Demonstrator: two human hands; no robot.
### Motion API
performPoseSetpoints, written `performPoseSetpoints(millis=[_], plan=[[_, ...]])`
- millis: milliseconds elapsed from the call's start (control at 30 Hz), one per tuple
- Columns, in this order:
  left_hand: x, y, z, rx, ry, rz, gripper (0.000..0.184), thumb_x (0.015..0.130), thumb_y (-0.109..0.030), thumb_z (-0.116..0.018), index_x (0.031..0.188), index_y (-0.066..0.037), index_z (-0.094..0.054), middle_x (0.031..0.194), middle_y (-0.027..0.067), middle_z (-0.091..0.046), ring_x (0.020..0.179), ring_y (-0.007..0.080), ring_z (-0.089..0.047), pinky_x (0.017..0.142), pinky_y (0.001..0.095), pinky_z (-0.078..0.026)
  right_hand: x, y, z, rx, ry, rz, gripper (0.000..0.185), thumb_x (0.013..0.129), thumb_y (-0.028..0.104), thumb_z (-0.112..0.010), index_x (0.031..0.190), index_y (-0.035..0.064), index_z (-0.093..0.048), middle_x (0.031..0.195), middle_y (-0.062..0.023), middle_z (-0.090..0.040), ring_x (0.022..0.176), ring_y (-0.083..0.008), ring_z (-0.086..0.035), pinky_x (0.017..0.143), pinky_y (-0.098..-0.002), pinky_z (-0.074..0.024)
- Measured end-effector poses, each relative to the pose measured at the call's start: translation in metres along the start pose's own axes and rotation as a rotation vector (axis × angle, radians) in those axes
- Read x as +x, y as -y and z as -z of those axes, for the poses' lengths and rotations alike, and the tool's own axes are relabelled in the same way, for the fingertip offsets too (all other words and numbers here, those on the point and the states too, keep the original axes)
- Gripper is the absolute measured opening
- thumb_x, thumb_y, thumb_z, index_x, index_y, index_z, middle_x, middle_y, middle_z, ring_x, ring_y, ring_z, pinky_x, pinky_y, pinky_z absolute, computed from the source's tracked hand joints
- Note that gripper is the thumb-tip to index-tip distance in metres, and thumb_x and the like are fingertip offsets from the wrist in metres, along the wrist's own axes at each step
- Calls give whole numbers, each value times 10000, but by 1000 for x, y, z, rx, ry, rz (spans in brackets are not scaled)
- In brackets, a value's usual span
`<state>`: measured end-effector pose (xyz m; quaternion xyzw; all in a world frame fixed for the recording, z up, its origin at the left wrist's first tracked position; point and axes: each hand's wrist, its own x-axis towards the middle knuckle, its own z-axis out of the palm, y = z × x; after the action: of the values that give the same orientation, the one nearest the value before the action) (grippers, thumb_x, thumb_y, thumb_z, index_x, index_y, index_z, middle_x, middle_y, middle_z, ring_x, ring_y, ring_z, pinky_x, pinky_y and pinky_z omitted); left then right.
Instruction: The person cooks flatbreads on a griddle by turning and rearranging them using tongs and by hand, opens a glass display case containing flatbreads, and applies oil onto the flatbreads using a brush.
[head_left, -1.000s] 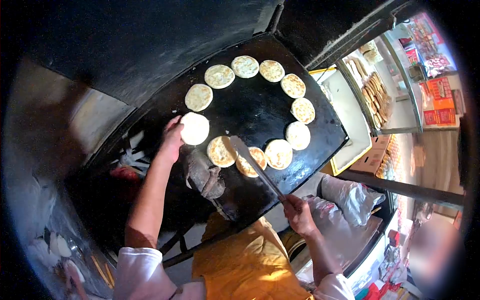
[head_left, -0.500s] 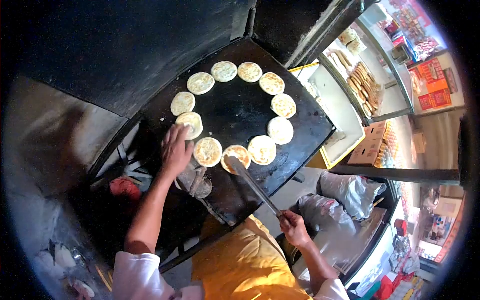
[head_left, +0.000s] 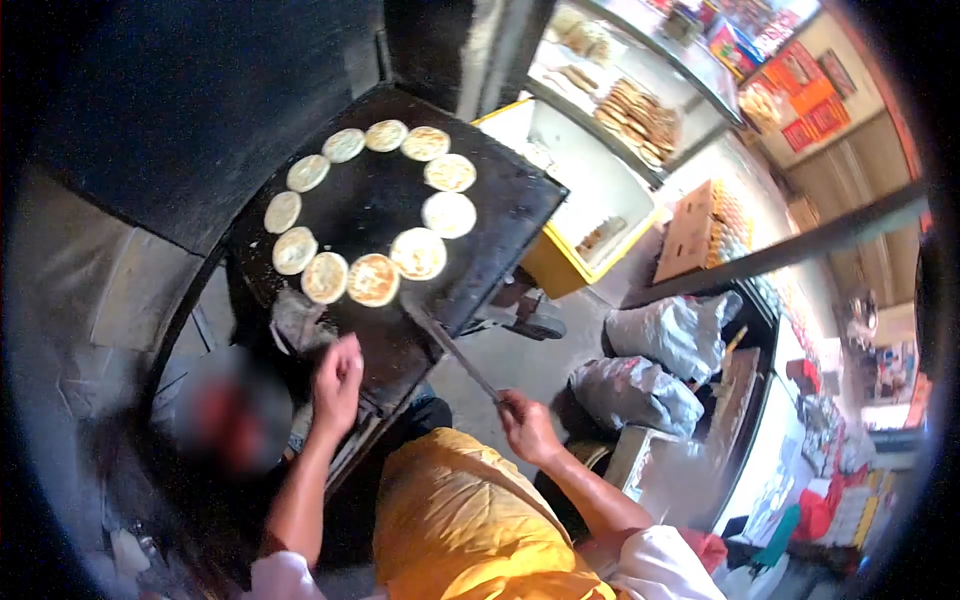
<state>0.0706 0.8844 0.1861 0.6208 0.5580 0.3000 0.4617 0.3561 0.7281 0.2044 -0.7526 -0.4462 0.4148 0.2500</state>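
Several round flatbreads (head_left: 374,280) lie in a ring on a black griddle (head_left: 510,190), some pale and some browned. My right hand (head_left: 530,428) is closed round the handle of a long metal spatula (head_left: 455,352), whose blade rests at the griddle's near side beside a browned flatbread. My left hand (head_left: 338,385) hangs near the griddle's front left edge with its fingers curled in; nothing shows in it. A grey cloth (head_left: 298,320) lies just beyond that hand, on the griddle's corner.
A yellow-rimmed white bin (head_left: 590,200) stands right of the griddle. Behind it a glass case holds long breads (head_left: 635,118). Egg trays (head_left: 730,228) are at the right. Stuffed plastic bags (head_left: 636,395) sit lower right. A dark post stands behind the griddle.
My left hand has let go of the pale flatbread, now in the ring, and drawn back toward me. The view has swung right. The spatula blade has moved off the browned flatbread.
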Motion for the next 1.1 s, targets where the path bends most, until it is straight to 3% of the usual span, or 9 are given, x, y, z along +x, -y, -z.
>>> performPoseSetpoints(millis=[167, 200, 367, 533, 633, 800, 1000, 1067, 1100], plan=[[-164, -11, -77, -584, 252, 366, 472, 995, -413, -536, 1293, -47, -539, 1144, 75, -646, 1046, 138, -600, 907, 324, -479, -74, -21, -22, 420, 244, 1, 234, 977, 123, -548, 1162, -2, -620, 915, -81, -664, 801, -186, -593, 747, -357, -503], [-190, -21, -89, -700, 242, 378, 500, 991, -426, -537, 1312, -43, -520, 1151, 76, -645, 1048, 140, -602, 916, 330, -480, -95, -8, -26, 524, 256, 105, 185, 991, 129, -532, 1118, 24, -617, 787, 36, -550, 720, -65, -474, 645, -241, -428], [-255, -48, -91, -914, -108, 354, 121, 1005, -136, -473, 1077, -49, -517, 975, 152, -646, 952, 271, -640, 942, 429, -494, -155, 8, -48, 426, 700, -31, 274, 985, 176, -553, 1189, 2, -611, 1029, -149, -684, 969, -229, -644, 881, -341, -495], [-309, -3, -35, -806, -427, 285, 185, 1008, -185, -522, 1147, -73, -573, 709, 30, -530, 642, 151, -552, 626, 316, -491, -173, -40, -55, -53, 536, 401, 398, 932, 316, -646, 1200, 24, -617, 1088, -225, -675, 965, -324, -682, 806, -390, -534], [-361, 47, 13, -713, -623, 443, 168, 990, -233, -566, 1102, -118, -614, 671, -21, -511, 547, 83, -460, 501, 259, -398, -160, -139, -66, -246, 504, 258, 321, 905, 233, -662, 1161, 41, -643, 1059, -217, -682, 883, -338, -688, 761, -404, -545], [-481, 118, 91, -371, -956, 687, 200, 938, -182, -601, 1116, -96, -630, 707, -22, -536, 622, 80, -485, 571, 263, -417, -172, -285, -52, -592, 541, 600, 232, 856, 289, -643, 932, 80, -710, 810, -137, -704, 735, -230, -688, 685, -358, -536], [-601, 203, 190, 258, -999, 678, 275, 857, -146, -678, 1098, -26, -623, 784, 51, -631, 705, 135, -564, 667, 317, -480, -195, -320, -86, -425, 588, 192, 269, 861, 307, -622, 784, 58, -689, 711, -138, -684, 633, -245, -678, 603, -370, -542], [-628, 240, 242, 338, -1022, 469, 304, 861, -166, -681, 1126, -38, -610, 799, 77, -650, 704, 167, -588, 674, 337, -491, -196, -328, -125, -236, 457, 172, 278, 875, 288, -611, 729, 53, -638, 658, -108, -647, 540, -208, -633, 485, -362, -494], [-641, 243, 268, 378, -979, 638, 332, 861, -192, -685, 1150, -51, -604, 849, 124, -668, 729, 219, -624, 697, 352, -505, -202, -303, -145, 22, 390, -386, 254, 884, 267, -607, 731, 65, -598, 618, -73, -594, 487, -176, -581, 416, -341, -429]])
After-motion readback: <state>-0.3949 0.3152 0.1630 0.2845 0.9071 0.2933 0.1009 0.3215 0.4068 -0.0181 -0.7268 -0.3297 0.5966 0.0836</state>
